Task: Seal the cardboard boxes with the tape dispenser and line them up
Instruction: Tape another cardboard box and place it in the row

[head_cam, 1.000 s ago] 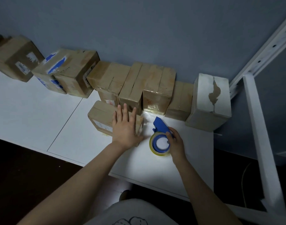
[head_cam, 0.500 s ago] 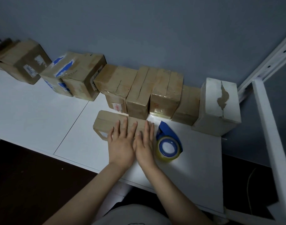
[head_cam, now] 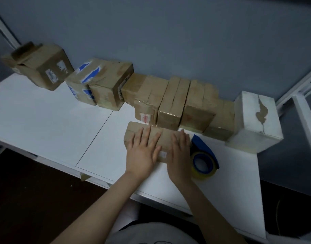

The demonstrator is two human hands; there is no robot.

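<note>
The white counter (head_cam: 45,124) carries a row of boxes (head_cam: 172,101) against the wall, running from 10 o'clock to 2 o'clock. At 6 o'clock from the row's middle, just in front of it, lies a low flat box (head_cam: 166,139). The left hand (head_cam: 142,154) and right hand (head_cam: 179,155) press on its top, fingers (head_cam: 145,136) straight and spread, grasping nothing. The tape dispenser (head_cam: 203,162) sits unheld at 3 o'clock of this box, just beside the right hand. This looks like pressing the top flat; next, probably, fetch the dispenser or slide the box into line.

Dim room, bluish cast; motion blur throughout; wide-angle bending at frame edges.
</note>
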